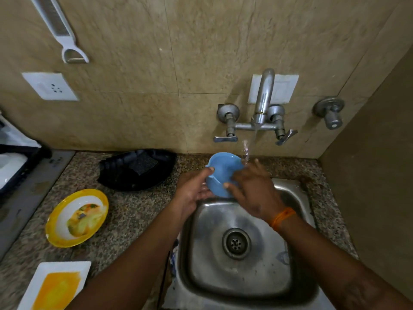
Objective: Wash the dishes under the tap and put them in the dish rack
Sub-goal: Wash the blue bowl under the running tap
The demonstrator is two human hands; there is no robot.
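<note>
- My left hand (196,189) and right hand (250,186) are both clamped on the blue bowl (223,173), at the sink's (297,198) far edge.
- I should tilt its hollow fully under the tap's (264,97) stream, just right of it, rubbing every side.

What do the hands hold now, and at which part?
Both hold the blue bowl: left hand at its left rim, right hand across its right side.
</note>
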